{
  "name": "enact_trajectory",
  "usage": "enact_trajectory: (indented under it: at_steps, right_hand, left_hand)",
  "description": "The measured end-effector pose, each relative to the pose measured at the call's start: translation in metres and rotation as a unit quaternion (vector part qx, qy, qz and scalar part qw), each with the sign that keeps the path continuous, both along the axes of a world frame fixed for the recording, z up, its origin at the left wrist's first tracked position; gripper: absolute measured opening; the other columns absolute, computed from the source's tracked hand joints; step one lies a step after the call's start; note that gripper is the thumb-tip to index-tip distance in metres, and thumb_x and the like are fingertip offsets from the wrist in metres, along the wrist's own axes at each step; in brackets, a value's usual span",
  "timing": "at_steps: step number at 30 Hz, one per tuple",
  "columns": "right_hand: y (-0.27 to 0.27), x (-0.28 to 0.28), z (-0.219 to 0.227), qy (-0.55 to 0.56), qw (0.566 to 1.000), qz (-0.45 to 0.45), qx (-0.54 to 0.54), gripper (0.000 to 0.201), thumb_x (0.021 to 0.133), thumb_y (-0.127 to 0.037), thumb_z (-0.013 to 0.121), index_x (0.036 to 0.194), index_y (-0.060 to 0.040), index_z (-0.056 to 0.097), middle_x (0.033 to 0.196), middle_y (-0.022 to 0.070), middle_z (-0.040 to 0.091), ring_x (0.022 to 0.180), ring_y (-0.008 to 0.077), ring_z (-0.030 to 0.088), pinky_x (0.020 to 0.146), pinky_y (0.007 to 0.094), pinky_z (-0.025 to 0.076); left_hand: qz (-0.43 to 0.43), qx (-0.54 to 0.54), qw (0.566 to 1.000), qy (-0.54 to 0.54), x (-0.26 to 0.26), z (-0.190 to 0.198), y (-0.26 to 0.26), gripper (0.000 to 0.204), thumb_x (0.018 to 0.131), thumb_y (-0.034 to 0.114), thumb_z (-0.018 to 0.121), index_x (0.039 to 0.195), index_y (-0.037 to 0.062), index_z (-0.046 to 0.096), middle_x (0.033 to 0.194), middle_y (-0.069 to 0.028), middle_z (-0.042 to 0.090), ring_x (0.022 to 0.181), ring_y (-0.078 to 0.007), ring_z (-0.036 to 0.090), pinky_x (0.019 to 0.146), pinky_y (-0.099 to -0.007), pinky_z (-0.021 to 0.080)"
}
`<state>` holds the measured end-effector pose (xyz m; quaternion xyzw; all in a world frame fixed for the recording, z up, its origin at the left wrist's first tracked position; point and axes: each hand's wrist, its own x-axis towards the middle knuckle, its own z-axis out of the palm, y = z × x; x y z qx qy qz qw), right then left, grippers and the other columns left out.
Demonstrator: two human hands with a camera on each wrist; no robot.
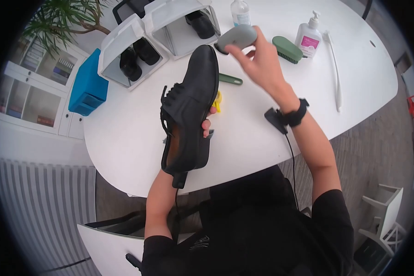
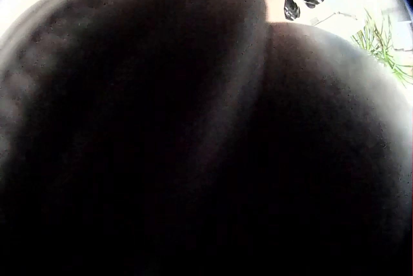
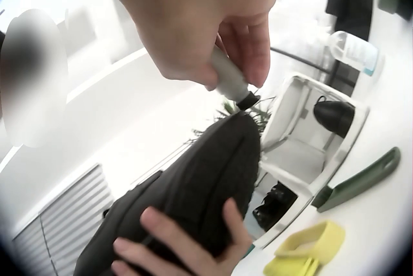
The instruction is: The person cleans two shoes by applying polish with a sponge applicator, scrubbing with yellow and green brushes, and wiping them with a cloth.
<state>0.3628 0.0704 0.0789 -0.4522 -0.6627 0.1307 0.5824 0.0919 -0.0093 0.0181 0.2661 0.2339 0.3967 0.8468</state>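
Note:
A black lace-up shoe [image 1: 190,106] is held up over the table, toe pointing away from the body, by my left hand [image 1: 207,124]. Most of that hand is hidden behind the shoe; in the right wrist view its fingers [image 3: 174,240] spread along the shoe's side. Between thumb and fingers, my right hand [image 1: 262,60] grips a grey, rounded shoe sponge [image 1: 238,37] with a black pad. In the right wrist view the pad [image 3: 248,100] is right at the shoe's toe. Dark, blurred shoe leather [image 2: 193,134] fills most of the left wrist view.
On the white table [image 1: 248,133] lie a green-handled tool [image 1: 231,79], a yellow loop-shaped thing [image 1: 217,102], a green brush [image 1: 287,49] and a long white stick [image 1: 336,73]. Two bottles, one a pump bottle [image 1: 309,37], stand behind. Shoe boxes [image 1: 114,37] with black shoes and a blue box [image 1: 88,87] are at the left.

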Motion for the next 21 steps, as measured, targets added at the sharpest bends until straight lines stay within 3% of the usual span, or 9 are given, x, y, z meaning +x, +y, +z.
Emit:
enact_trajectory:
  at_steps: [1,3,6,10,12,15,17,19,21]
  right_hand:
    - [-0.001,0.002,-0.005,0.000,1.000,0.001,-0.001,0.046,0.093,-0.023,0.083,0.123,0.0013,0.059,0.095,0.0160,0.077,0.079,0.0254,0.076,0.066,0.0325,0.058]
    - [0.002,0.003,-0.007,0.120,0.991,0.049,-0.011,0.047,0.092,-0.024,0.083,0.125,0.0016,0.060,0.099,0.0132,0.078,0.080,0.0207,0.077,0.067,0.0312,0.059]
    - [-0.035,-0.017,-0.003,0.100,0.985,0.142,0.023,0.045,0.093,-0.024,0.084,0.123,0.0011,0.062,0.101,0.0113,0.079,0.082,0.0179,0.077,0.068,0.0300,0.059]
    - [-0.052,-0.042,-0.020,0.018,0.979,0.202,0.017,0.043,0.091,-0.024,0.086,0.114,-0.0006,0.059,0.101,0.0134,0.078,0.076,0.0225,0.076,0.068,0.0289,0.059]
    - [-0.042,-0.044,-0.023,0.028,0.985,0.167,0.028,0.043,0.091,-0.026,0.086,0.110,-0.0011,0.057,0.099,0.0153,0.078,0.071,0.0249,0.075,0.067,0.0294,0.059]
    - [-0.022,-0.027,-0.025,0.056,0.997,0.034,-0.037,0.043,0.091,-0.024,0.086,0.112,0.0010,0.058,0.101,0.0177,0.079,0.074,0.0248,0.076,0.067,0.0303,0.060]
    - [-0.032,-0.028,-0.024,0.068,0.996,0.062,-0.002,0.042,0.091,-0.023,0.086,0.113,0.0015,0.059,0.101,0.0166,0.079,0.077,0.0234,0.077,0.066,0.0303,0.060]
    - [-0.049,-0.037,-0.025,0.105,0.984,0.145,0.026,0.043,0.091,-0.021,0.087,0.116,0.0021,0.062,0.102,0.0129,0.080,0.083,0.0183,0.078,0.066,0.0293,0.060]
    - [-0.063,-0.050,-0.020,0.102,0.982,0.159,0.013,0.043,0.090,-0.020,0.087,0.117,0.0020,0.061,0.102,0.0124,0.080,0.084,0.0177,0.077,0.067,0.0285,0.060]
  left_hand:
    - [-0.015,0.008,0.999,-0.046,-0.001,-0.001,0.000,0.050,0.111,0.037,0.049,0.148,0.0029,0.051,0.131,-0.0125,0.065,0.078,-0.0144,0.059,0.067,-0.0292,0.052]
    - [0.001,0.003,0.999,-0.035,-0.002,0.002,0.003,0.051,0.111,0.037,0.050,0.149,0.0024,0.051,0.133,-0.0132,0.064,0.081,-0.0158,0.059,0.068,-0.0304,0.053]
    - [0.044,-0.005,0.999,-0.030,0.000,-0.001,0.005,0.053,0.111,0.037,0.051,0.150,0.0017,0.049,0.135,-0.0142,0.063,0.086,-0.0180,0.061,0.073,-0.0319,0.054]
    - [0.098,0.002,0.994,-0.039,0.000,-0.002,0.001,0.055,0.110,0.037,0.052,0.152,0.0012,0.047,0.138,-0.0148,0.061,0.090,-0.0182,0.061,0.077,-0.0317,0.055]
    - [0.072,0.003,0.996,-0.055,-0.003,-0.004,0.006,0.056,0.110,0.037,0.052,0.152,0.0010,0.047,0.137,-0.0142,0.061,0.091,-0.0176,0.060,0.078,-0.0314,0.055]
    - [0.019,-0.002,0.996,-0.088,-0.009,-0.008,0.008,0.055,0.111,0.037,0.052,0.152,0.0007,0.047,0.136,-0.0133,0.061,0.092,-0.0167,0.060,0.078,-0.0300,0.055]
    - [-0.010,-0.007,0.995,-0.100,-0.009,-0.010,0.009,0.054,0.111,0.037,0.052,0.151,0.0007,0.048,0.136,-0.0128,0.061,0.093,-0.0166,0.060,0.078,-0.0289,0.055]
    - [0.099,0.014,0.994,-0.054,0.001,-0.006,0.004,0.058,0.112,0.035,0.048,0.152,-0.0064,0.046,0.127,-0.0218,0.069,0.086,-0.0233,0.071,0.076,-0.0335,0.066]
    - [0.095,0.021,0.995,-0.032,-0.005,-0.014,0.005,0.061,0.111,0.040,0.046,0.151,-0.0059,0.048,0.127,-0.0230,0.069,0.086,-0.0233,0.071,0.074,-0.0339,0.066]
